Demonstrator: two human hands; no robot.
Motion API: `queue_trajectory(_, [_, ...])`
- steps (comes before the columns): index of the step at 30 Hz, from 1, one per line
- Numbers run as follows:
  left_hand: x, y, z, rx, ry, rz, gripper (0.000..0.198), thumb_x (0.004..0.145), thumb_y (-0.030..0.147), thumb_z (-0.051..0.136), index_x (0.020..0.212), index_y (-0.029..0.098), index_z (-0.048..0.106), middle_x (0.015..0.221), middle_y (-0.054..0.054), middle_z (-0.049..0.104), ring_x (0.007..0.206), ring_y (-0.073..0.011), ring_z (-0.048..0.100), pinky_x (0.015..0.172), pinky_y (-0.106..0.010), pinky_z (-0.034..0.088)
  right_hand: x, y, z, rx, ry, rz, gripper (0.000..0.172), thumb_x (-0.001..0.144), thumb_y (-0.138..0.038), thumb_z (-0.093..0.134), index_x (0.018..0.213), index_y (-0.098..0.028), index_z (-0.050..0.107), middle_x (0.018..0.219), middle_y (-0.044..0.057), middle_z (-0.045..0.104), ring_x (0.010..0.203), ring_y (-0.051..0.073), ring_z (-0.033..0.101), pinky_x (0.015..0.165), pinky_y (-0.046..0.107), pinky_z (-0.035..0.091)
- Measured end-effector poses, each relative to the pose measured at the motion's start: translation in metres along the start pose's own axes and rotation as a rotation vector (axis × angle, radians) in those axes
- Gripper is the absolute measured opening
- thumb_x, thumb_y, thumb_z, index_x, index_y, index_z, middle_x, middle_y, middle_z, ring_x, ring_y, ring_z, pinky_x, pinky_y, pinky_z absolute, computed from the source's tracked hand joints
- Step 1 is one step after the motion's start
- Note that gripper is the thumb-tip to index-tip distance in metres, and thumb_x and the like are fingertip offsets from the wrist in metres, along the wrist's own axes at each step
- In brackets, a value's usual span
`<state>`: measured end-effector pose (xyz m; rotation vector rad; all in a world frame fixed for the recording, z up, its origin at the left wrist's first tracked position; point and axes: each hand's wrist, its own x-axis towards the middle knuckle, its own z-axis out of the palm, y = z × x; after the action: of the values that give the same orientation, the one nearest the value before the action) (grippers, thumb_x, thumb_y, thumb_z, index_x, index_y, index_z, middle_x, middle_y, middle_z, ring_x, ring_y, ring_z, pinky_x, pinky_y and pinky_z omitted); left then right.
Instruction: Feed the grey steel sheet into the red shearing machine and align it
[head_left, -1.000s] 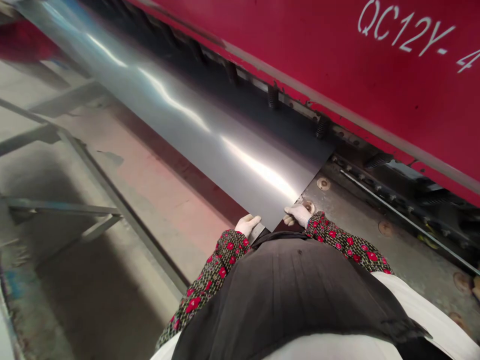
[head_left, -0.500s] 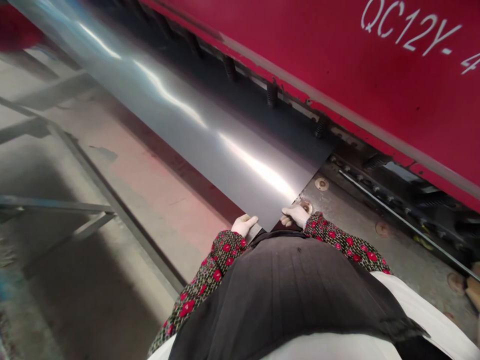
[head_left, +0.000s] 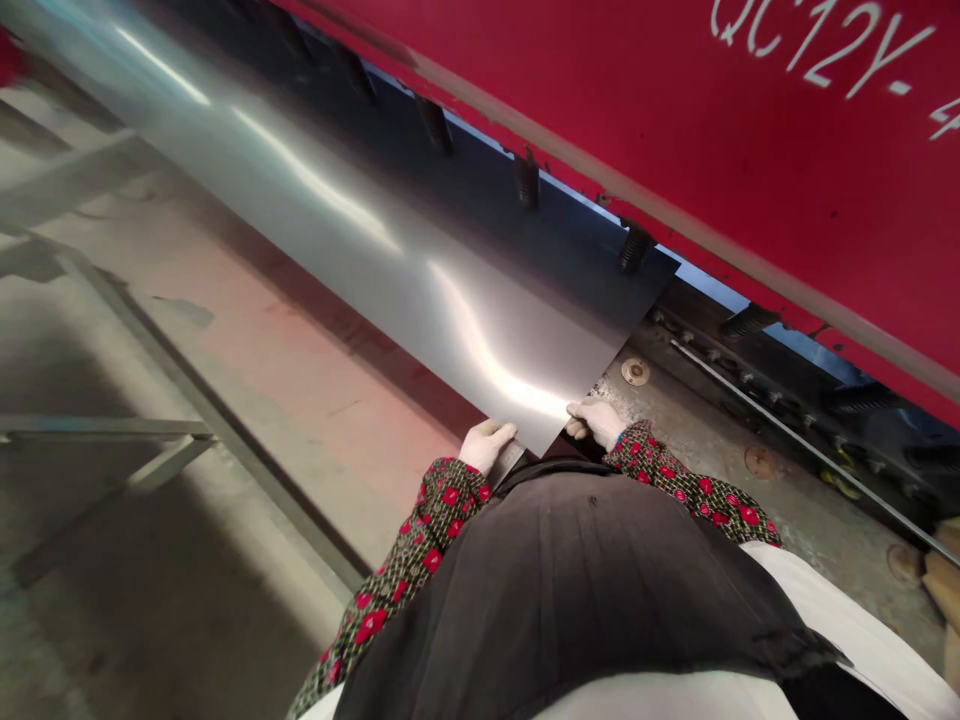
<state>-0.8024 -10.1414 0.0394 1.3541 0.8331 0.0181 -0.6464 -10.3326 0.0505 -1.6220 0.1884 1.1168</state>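
A long, shiny metal sheet runs from the upper left down to my waist, its far long edge under the red machine. My left hand, in a white glove, pinches the sheet's near edge close to the left corner. On the sheet's short right edge, my right hand, also gloved, grips with thumb on top and fingers curled below. The sheet's near corner lies between my two hands, just in front of the dark apron.
The red machine body with white lettering spans the top right, dark springs beneath it. A worn metal bed with round bolts and a thin rod lies right. Frame bars stand at left.
The view has shifted slightly. A pale strip of light now shows under the machine's lower edge, and the bright reflection near my hands is bent. Both hands still hold the sheet.
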Motion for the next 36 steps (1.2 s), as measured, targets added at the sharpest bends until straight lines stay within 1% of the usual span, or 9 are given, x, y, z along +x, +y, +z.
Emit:
queue_trajectory(2, [0.011,0.017,0.014,0.01,-0.035,0.052,0.041,0.067,0.046,0.076,0.088,0.011,0.072,0.086,-0.012,0.072,0.083,-0.0259,0.065,0.079,-0.037,0.051,0.005,-0.016,-0.013,0.034,0.038,-0.058,0.021,0.085,-0.029,0.067,0.08,-0.017,0.05,0.054,0.0,0.06,0.047,0.01,0.058,0.038,0.015,0.044])
queue_trajectory(5, [0.031,0.039,0.035,0.11,-0.027,0.112,0.037,0.07,0.046,0.073,0.081,0.01,0.071,0.079,-0.011,0.071,0.077,-0.0225,0.062,0.074,-0.033,0.049,0.011,-0.038,-0.034,0.137,0.099,-0.104,0.019,0.088,-0.026,0.064,0.083,-0.018,0.048,0.056,-0.002,0.058,0.048,0.009,0.058,0.04,0.014,0.044])
queue_trajectory(8, [0.048,0.047,0.05,0.176,-0.019,0.115,0.036,0.069,0.046,0.074,0.072,0.01,0.07,0.071,-0.01,0.069,0.071,-0.0217,0.06,0.066,-0.031,0.045,0.014,-0.049,-0.047,0.201,0.134,-0.094,0.014,0.092,-0.025,0.058,0.085,-0.018,0.048,0.058,-0.002,0.058,0.045,0.008,0.055,0.038,0.014,0.041])
queue_trajectory(11, [0.06,0.044,0.059,0.168,-0.047,0.08,0.037,0.07,0.047,0.074,0.076,0.01,0.071,0.073,-0.01,0.07,0.068,-0.0215,0.06,0.064,-0.031,0.046,0.013,-0.048,-0.049,0.201,0.135,-0.067,0.019,0.091,-0.031,0.062,0.086,-0.017,0.05,0.059,0.0,0.061,0.044,0.007,0.053,0.035,0.014,0.039])
queue_trajectory(15, [0.07,0.035,0.062,0.124,-0.086,0.033,0.042,0.07,0.047,0.074,0.088,0.01,0.073,0.08,-0.012,0.072,0.07,-0.0225,0.063,0.066,-0.033,0.049,0.013,-0.036,-0.04,0.113,0.099,-0.064,0.028,0.086,-0.04,0.068,0.082,-0.016,0.053,0.057,0.002,0.062,0.045,0.01,0.056,0.037,0.016,0.045])
queue_trajectory(17, [0.073,0.031,0.063,0.111,-0.106,0.015,0.043,0.069,0.048,0.075,0.087,0.01,0.072,0.083,-0.013,0.073,0.072,-0.0236,0.064,0.066,-0.033,0.05,0.013,-0.032,-0.037,0.05,0.1,-0.085,0.03,0.083,-0.041,0.07,0.078,-0.016,0.054,0.056,0.003,0.064,0.045,0.011,0.058,0.036,0.017,0.046])
queue_trajectory(21, [0.077,0.026,0.064,0.097,-0.12,0.009,0.045,0.068,0.052,0.075,0.083,0.01,0.071,0.084,-0.014,0.073,0.074,-0.0243,0.065,0.066,-0.033,0.05,0.013,-0.031,-0.035,-0.038,0.143,-0.1,0.029,0.083,-0.039,0.07,0.074,-0.015,0.056,0.058,0.004,0.067,0.043,0.012,0.06,0.035,0.018,0.045])
queue_trajectory(27, [0.081,0.02,0.068,0.063,-0.083,0.011,0.047,0.066,0.053,0.076,0.083,0.009,0.07,0.08,-0.012,0.072,0.073,-0.0232,0.063,0.067,-0.033,0.05,0.013,-0.032,-0.034,-0.061,0.167,-0.127,0.022,0.086,-0.03,0.066,0.073,-0.014,0.058,0.058,0.005,0.069,0.04,0.011,0.058,0.033,0.016,0.043])
queue_trajectory(36, [0.08,0.018,0.071,-0.012,-0.064,-0.008,0.039,0.067,0.048,0.076,0.08,0.012,0.068,0.077,-0.01,0.071,0.067,-0.0209,0.064,0.061,-0.031,0.05,0.01,-0.035,-0.031,-0.069,0.165,-0.112,0.021,0.087,-0.028,0.065,0.074,-0.014,0.057,0.055,0.004,0.068,0.039,0.008,0.056,0.033,0.014,0.041])
